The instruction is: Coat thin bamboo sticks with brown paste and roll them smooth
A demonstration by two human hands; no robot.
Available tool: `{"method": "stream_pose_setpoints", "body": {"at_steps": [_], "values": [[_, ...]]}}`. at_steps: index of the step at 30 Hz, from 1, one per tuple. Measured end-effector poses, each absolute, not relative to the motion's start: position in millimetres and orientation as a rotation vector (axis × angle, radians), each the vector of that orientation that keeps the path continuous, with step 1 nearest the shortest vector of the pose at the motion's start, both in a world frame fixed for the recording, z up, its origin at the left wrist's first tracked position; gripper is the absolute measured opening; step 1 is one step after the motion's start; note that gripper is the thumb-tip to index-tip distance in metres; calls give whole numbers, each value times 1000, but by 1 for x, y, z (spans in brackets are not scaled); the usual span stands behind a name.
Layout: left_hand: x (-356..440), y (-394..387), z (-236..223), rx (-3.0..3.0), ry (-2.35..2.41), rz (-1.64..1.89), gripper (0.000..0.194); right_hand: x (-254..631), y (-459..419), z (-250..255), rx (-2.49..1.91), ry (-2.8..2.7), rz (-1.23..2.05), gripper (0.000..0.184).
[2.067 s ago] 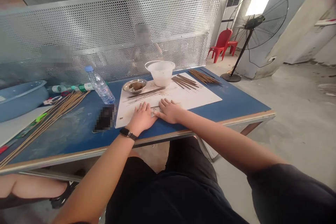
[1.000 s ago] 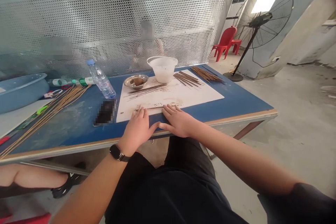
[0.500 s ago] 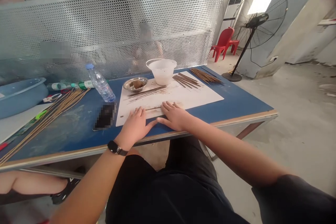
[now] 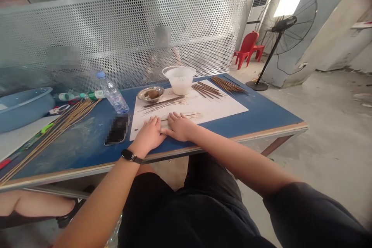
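Both my hands lie flat, palms down, side by side on the near edge of a white board [image 4: 221,104] on the blue table [image 4: 261,114]. My left hand [image 4: 149,133] wears a dark watch; its fingers are stretched out. My right hand [image 4: 178,126] is flat too, fingers spread, over a thin stick [image 4: 188,115] with brown paste on it. Further back on the board lie thin dark sticks [image 4: 162,103], a metal dish with a brown lump [image 4: 150,94], a white plastic bowl [image 4: 179,79] and coated brown sticks [image 4: 207,89].
A water bottle [image 4: 112,93] and a blurred phone [image 4: 117,130] lie left of the board. Long bamboo sticks [image 4: 55,126] and a blue basin [image 4: 23,106] are at far left. More sticks [image 4: 226,84] lie at back right. A perforated metal screen [image 4: 124,35] backs the table; another person's leg [image 4: 31,205] shows below left.
My hands slid back toward me and then forward again over the stick on the board. They now lie closer together, and the right hand has shifted left.
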State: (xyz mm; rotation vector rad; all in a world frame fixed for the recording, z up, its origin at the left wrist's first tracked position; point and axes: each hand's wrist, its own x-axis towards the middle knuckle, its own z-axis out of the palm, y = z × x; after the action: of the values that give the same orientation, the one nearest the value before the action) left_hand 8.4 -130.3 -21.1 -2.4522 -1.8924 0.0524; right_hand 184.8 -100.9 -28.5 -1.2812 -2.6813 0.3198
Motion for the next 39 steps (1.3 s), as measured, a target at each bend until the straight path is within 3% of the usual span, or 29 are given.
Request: {"method": "stream_pose_setpoints", "body": {"at_steps": [11, 21, 31, 39], "values": [[5, -182, -26, -2578, -1744, -77, 71, 197, -148, -33, -1038, -2725, 365, 118], [-3, -125, -13, -2643, -1799, 24, 70, 174, -104, -27, -1108, -2697, 399, 108], [-6, -167, -10, -2679, -1705, -79, 71, 191, -139, -37, -890, -2738, 358, 116], [-15, -126, -13, -2666, -1747, 52, 73, 169, -100, -32, -1002, -2738, 400, 114]]}}
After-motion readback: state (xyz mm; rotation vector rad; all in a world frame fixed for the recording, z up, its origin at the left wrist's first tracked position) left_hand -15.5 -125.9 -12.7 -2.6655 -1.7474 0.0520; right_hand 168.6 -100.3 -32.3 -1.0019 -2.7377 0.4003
